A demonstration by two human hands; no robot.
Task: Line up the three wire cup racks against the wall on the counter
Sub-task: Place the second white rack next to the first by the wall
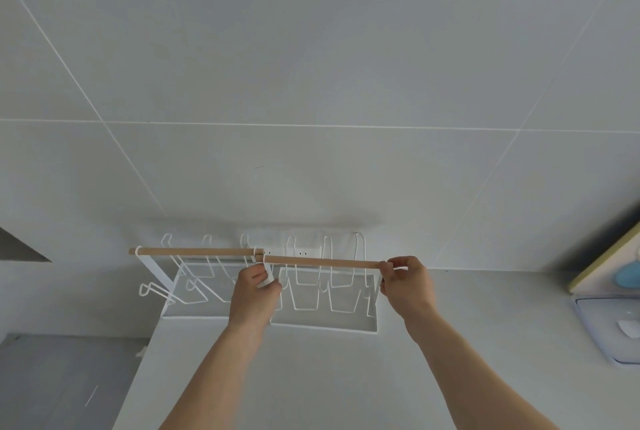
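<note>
Two white wire cup racks stand side by side against the tiled wall on the pale counter [311, 377]. The left rack [194, 277] has a wooden bar on top and sits at the counter's left end. The right rack [325, 291] carries its own wooden bar [322, 261], slightly lower and tilted down to the right. My left hand [254, 298] grips the right rack's white frame at its left end, next to where the two bars meet. My right hand [403, 282] pinches the right end of that rack's bar. A third rack is not in view.
The counter's left edge drops to a darker grey surface [62, 381]. At the far right stand a light blue appliance [609, 329] and a pale box with a blue shape [613, 267]. A wall socket [301, 251] shows behind the right rack.
</note>
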